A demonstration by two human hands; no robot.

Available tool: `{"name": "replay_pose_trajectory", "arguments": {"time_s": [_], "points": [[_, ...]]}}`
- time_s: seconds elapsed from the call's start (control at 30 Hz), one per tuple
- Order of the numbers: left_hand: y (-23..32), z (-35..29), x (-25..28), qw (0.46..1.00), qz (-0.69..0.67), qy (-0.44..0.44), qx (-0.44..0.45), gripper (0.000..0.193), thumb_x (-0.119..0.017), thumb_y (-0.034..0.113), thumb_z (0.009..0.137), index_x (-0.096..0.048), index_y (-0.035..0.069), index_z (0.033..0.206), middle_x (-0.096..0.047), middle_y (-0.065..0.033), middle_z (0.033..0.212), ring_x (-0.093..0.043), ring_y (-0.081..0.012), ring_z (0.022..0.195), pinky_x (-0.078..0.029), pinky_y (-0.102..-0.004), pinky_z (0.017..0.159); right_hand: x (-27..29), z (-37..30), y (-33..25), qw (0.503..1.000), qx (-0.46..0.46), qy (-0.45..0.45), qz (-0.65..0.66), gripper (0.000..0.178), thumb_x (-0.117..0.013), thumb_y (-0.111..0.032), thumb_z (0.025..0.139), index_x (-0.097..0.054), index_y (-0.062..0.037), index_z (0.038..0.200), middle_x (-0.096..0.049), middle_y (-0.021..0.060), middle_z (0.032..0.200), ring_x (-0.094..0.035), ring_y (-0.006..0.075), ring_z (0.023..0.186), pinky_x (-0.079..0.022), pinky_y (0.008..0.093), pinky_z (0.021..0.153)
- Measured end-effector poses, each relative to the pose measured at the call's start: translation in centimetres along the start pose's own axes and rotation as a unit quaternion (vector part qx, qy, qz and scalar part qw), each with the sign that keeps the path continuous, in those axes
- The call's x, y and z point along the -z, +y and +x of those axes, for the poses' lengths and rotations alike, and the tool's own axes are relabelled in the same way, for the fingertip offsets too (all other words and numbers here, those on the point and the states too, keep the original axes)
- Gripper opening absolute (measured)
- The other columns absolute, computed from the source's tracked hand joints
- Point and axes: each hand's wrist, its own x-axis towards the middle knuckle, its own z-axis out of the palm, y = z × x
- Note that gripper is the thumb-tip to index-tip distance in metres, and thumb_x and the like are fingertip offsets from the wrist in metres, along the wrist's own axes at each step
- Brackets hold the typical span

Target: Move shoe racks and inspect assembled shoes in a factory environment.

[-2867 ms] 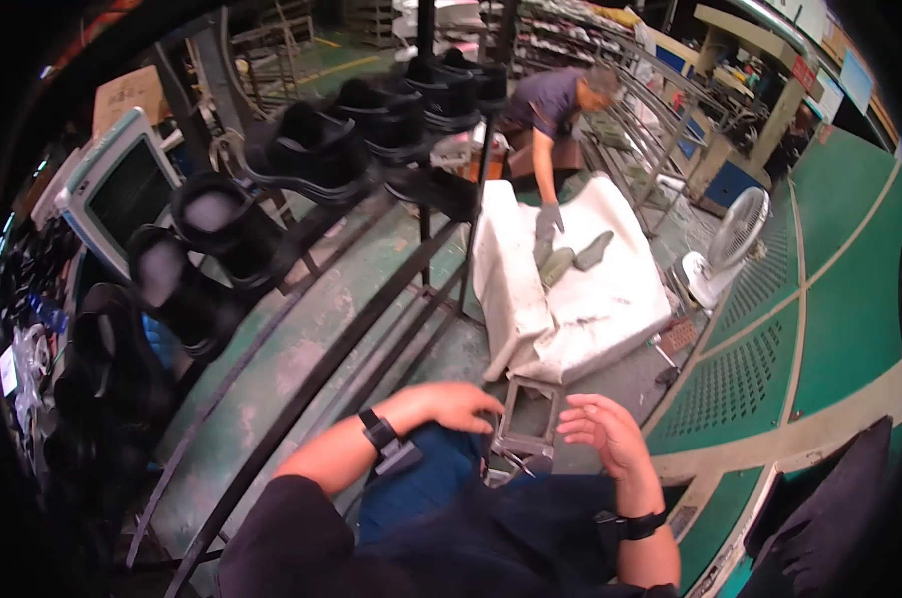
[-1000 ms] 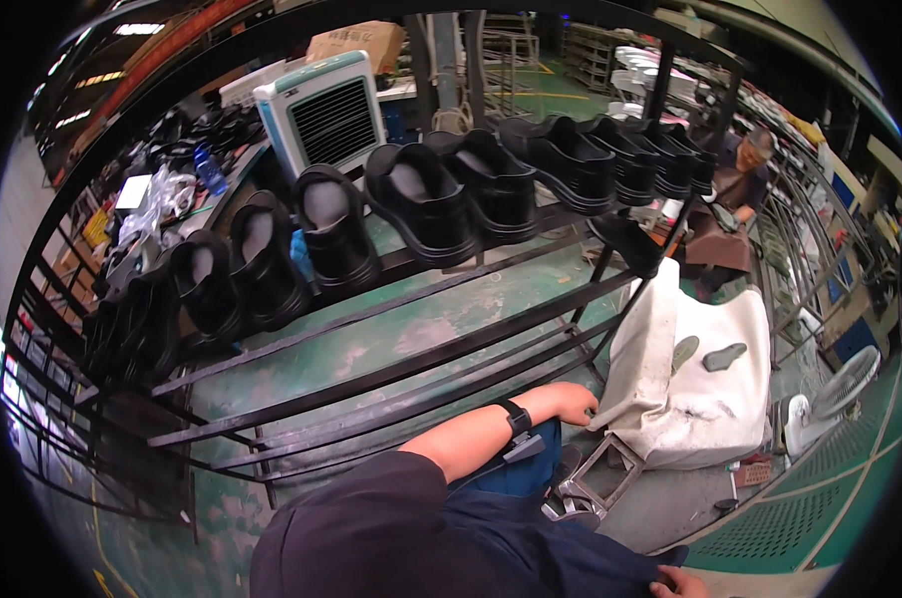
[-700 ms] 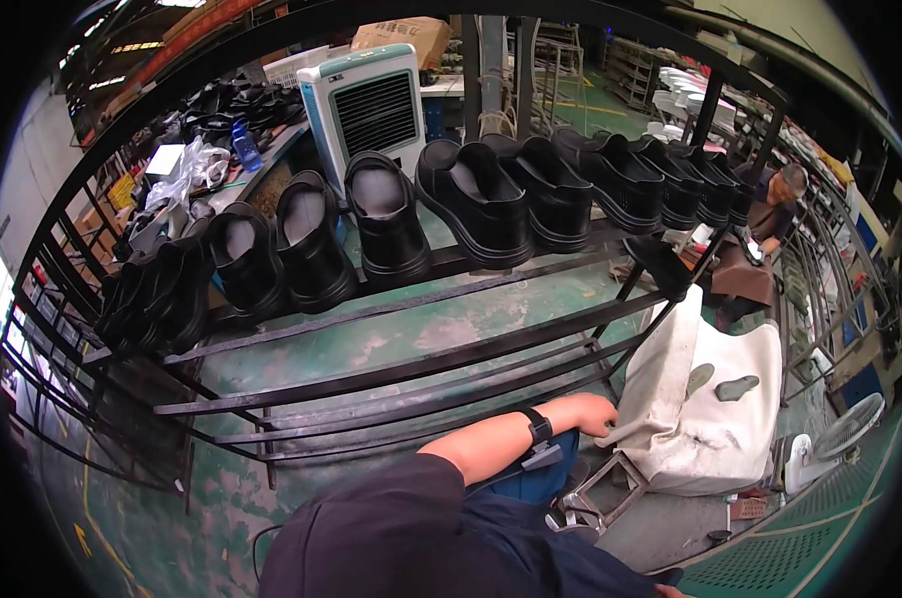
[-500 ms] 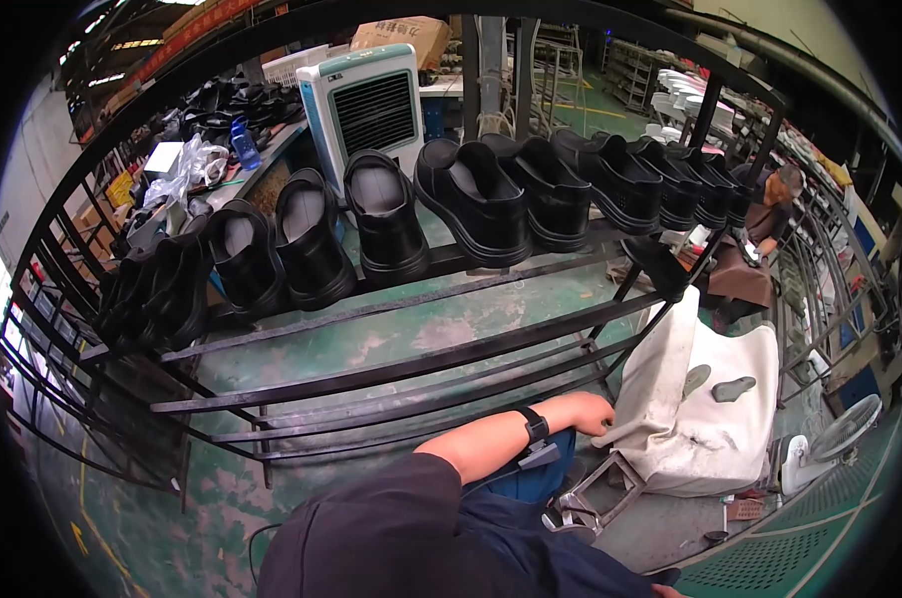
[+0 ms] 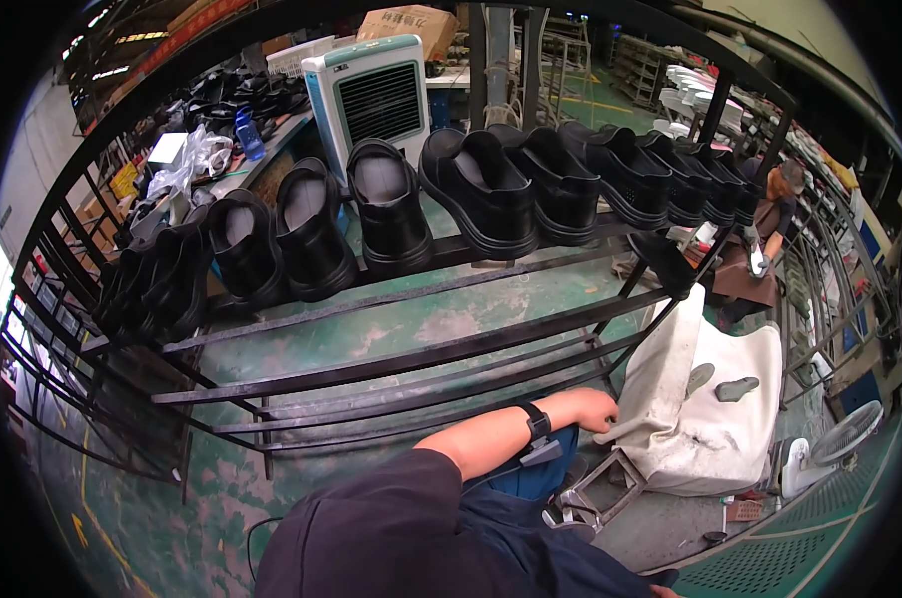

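Note:
My left hand is loosely closed in front of my knee, and I see nothing in it. It is next to the near left edge of a cream cloth draped over something. On that cloth lie two small grey-green sole-shaped pieces. Only a sliver of my right hand shows at the bottom edge, its fingers hidden. Across the rack in front of me stands a row of black shoes, heels mostly toward me. One dark shoe or sole sits lower at the right end.
The black metal rack has bare lower bars. Behind it stand an air cooler and a cluttered table. A co-worker handles something at the right. A white fan and a small metal frame are low on the right.
The view has shifted slightly. The co-worker's hands at the right have moved a little. My left hand stays by the cloth.

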Motion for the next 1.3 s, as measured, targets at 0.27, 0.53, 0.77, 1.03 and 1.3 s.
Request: {"name": "replay_pose_trajectory", "arguments": {"time_s": [0.27, 0.53, 0.77, 1.03, 1.3], "points": [[-0.5, -0.1, -0.6, 1.0, -0.01, -0.008, -0.013, 0.045, -0.062, 0.031, 0.083, -0.069, 0.012, 0.123, -0.072, -0.0171, 0.114, -0.067, -0.0373, 0.107, -0.053, -0.0491, 0.091, -0.7, -0.6, -0.6, 1.0, -0.004, -0.003, -0.021, 0.048, -0.065, -0.025, 0.097, -0.058, -0.0017, 0.138, -0.069, 0.021, 0.124, -0.065, 0.0302, 0.115, -0.047, 0.038, 0.103], [0.0, 2.0, 1.0, 0.995, -0.077, -0.057, -0.021, 0.046, -0.064, 0.033, 0.092, -0.065, 0.004, 0.128, -0.07, -0.0214, 0.117, -0.069, -0.0377, 0.105, -0.054, -0.0444, 0.091, 0.0, 1.0, 3.5, 0.988, 0.106, 0.087, -0.072, 0.049, -0.062, -0.046, 0.093, -0.065, -0.0096, 0.126, -0.071, 0.0185, 0.11, -0.068, 0.0383, 0.101, -0.055, 0.0469, 0.086], [-1.7, 2.6, 0.0, 0.975, -0.189, -0.108, 0.051, 0.041, -0.062, 0.011, 0.097, -0.057, -0.006, 0.135, -0.069, -0.0166, 0.118, -0.068, -0.0215, 0.106, -0.055, -0.0321, 0.091, 0.0, 2.0, 3.1, 0.995, 0.043, -0.002, -0.086, 0.049, -0.063, -0.042, 0.091, -0.066, -0.0096, 0.128, -0.07, 0.0193, 0.117, -0.065, 0.0398, 0.112, -0.05, 0.0496, 0.096], [-3.3, 3.4, -1.5, 0.964, -0.215, -0.149, 0.052, 0.043, -0.061, 0.011, 0.098, -0.054, -0.008, 0.136, -0.068, -0.0182, 0.119, -0.067, -0.0236, 0.106, -0.055, -0.0338, 0.091, -0.8, 0.0, 1.9, 0.997, 0.016, 0.008, -0.081, 0.048, -0.064, -0.04, 0.091, -0.066, -0.0096, 0.128, -0.07, 0.0178, 0.118, -0.064, 0.0371, 0.115, -0.049, 0.0478, 0.099], [-3.5, 2.4, -0.1, 0.967, -0.212, -0.133, 0.058, 0.044, -0.061, 0.012, 0.097, -0.055, -0.005, 0.137, -0.071, -0.0154, 0.114, -0.067, -0.0184, 0.1, -0.053, -0.0299, 0.088, -0.1, 0.3, 1.7, 0.997, 0.008, 0.025, -0.074, 0.049, -0.063, -0.04, 0.092, -0.065, -0.0081, 0.129, -0.07, 0.0185, 0.12, -0.063, 0.0378, 0.117, -0.048, 0.0476, 0.1]]}}
